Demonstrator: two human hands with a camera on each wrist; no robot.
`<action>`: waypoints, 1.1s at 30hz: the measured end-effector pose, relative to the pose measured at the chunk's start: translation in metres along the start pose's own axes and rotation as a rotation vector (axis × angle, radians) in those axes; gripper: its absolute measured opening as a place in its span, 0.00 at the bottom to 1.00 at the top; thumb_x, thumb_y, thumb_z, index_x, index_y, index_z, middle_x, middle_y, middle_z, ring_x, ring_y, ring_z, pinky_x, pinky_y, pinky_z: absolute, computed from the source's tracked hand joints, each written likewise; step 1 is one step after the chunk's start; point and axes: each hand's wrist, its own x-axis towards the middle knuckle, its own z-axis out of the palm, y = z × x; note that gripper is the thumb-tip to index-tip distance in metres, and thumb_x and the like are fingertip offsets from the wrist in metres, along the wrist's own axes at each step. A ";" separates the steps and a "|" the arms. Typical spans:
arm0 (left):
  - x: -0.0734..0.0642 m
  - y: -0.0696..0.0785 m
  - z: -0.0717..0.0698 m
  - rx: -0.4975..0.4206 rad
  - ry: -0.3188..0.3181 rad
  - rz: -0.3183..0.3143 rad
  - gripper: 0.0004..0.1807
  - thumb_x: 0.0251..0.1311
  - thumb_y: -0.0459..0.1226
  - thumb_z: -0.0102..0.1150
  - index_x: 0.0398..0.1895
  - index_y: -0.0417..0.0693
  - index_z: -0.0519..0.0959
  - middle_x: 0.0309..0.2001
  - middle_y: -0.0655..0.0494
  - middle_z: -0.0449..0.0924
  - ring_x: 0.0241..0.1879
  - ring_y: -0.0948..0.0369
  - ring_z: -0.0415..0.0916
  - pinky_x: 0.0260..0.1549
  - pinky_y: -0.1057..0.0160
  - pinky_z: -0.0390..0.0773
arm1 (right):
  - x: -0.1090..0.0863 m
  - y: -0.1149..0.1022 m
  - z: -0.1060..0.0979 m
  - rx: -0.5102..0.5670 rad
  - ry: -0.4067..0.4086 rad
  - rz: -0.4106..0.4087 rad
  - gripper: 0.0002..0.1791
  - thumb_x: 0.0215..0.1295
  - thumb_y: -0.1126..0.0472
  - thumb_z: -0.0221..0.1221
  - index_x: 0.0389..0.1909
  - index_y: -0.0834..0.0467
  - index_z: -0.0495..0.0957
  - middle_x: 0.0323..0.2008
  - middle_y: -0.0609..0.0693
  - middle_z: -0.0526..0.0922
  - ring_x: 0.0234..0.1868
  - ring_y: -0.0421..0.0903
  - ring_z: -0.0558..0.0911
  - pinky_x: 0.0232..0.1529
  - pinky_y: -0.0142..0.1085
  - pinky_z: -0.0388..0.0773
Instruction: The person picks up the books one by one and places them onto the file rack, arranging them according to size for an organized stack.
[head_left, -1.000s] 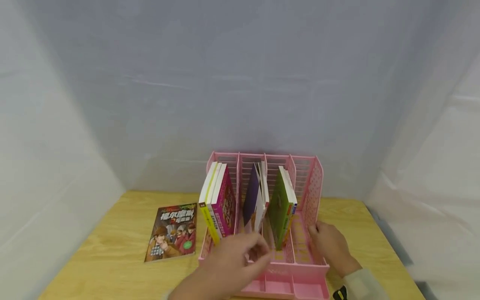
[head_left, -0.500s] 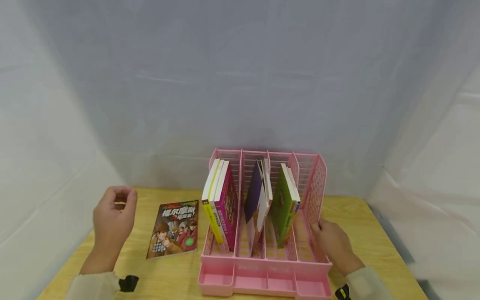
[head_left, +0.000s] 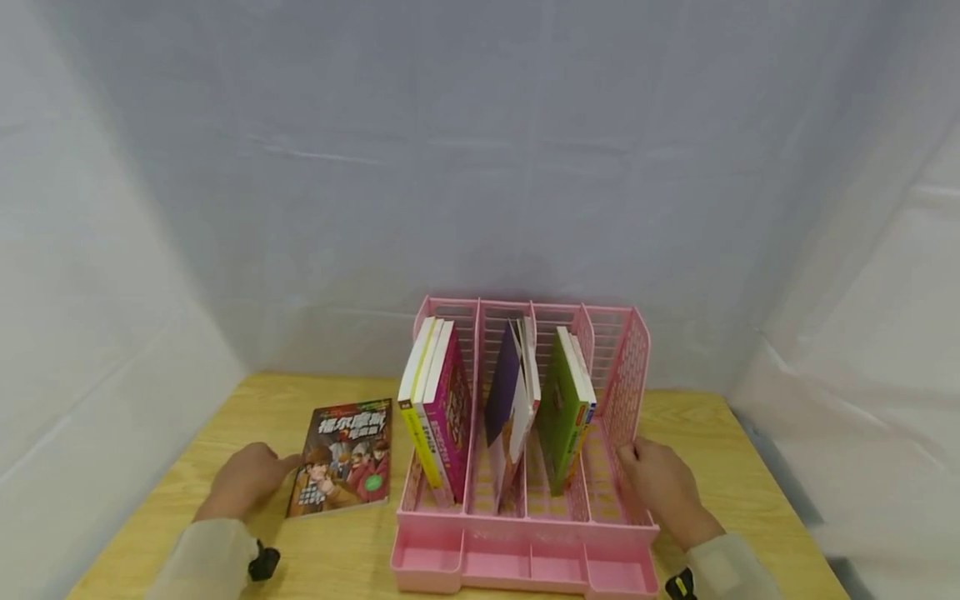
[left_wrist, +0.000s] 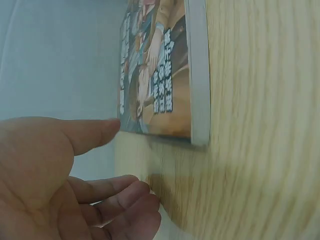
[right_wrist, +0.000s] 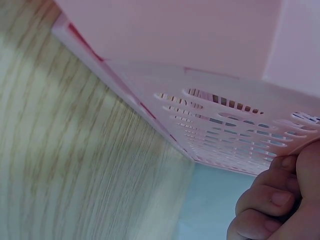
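Note:
A comic-style book (head_left: 343, 458) with a dark illustrated cover lies flat on the left of the table. Beside its left edge is my left hand (head_left: 249, 477), thumb extended to the cover's edge. In the left wrist view the thumb meets or nearly meets the book (left_wrist: 160, 85), while the other fingers (left_wrist: 142, 215) stay apart from it, loosely bent near the tabletop. My right hand (head_left: 663, 487) grips the right side wall of the pink book rack (head_left: 525, 527). Its curled fingers (right_wrist: 267, 200) show against the perforated panel in the right wrist view.
Yellow and magenta books (head_left: 442, 417) stand in the rack's left compartment. A purple-and-white book (head_left: 513, 408) leans in the second, green books (head_left: 566, 408) in the third. Shallow trays (head_left: 495, 567) run along the front. Pale sheeting (head_left: 480, 167) surrounds the wooden table (head_left: 337, 567).
My left hand has moved from in front of the rack, across to the far left, then down beside the comic-style book. The right hand keeps its grip on the rack.

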 end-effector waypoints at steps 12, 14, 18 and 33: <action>0.007 0.019 0.014 0.007 0.016 -0.012 0.26 0.65 0.55 0.65 0.19 0.45 0.78 0.23 0.51 0.78 0.24 0.55 0.70 0.26 0.54 0.72 | 0.000 -0.005 0.003 0.025 0.001 0.000 0.23 0.78 0.54 0.46 0.18 0.53 0.63 0.15 0.47 0.67 0.17 0.43 0.63 0.21 0.35 0.61; 0.006 0.021 0.016 0.025 0.031 -0.009 0.24 0.64 0.53 0.67 0.18 0.46 0.78 0.23 0.50 0.78 0.25 0.54 0.71 0.27 0.53 0.74 | 0.000 -0.006 0.004 0.029 0.003 -0.002 0.23 0.78 0.54 0.46 0.17 0.53 0.64 0.15 0.47 0.68 0.16 0.43 0.64 0.20 0.35 0.61; 0.005 0.025 0.018 0.063 0.044 -0.003 0.21 0.65 0.49 0.67 0.21 0.44 0.79 0.24 0.51 0.78 0.27 0.54 0.71 0.28 0.52 0.76 | 0.000 -0.006 0.006 0.019 0.005 0.005 0.23 0.78 0.54 0.46 0.18 0.53 0.64 0.15 0.47 0.68 0.16 0.43 0.64 0.20 0.35 0.61; 0.017 0.041 0.023 0.100 0.053 -0.032 0.17 0.63 0.43 0.68 0.36 0.33 0.85 0.43 0.33 0.85 0.38 0.46 0.82 0.39 0.42 0.83 | 0.000 -0.003 0.002 0.000 0.013 0.020 0.24 0.78 0.53 0.46 0.17 0.53 0.63 0.15 0.48 0.67 0.17 0.44 0.63 0.20 0.35 0.60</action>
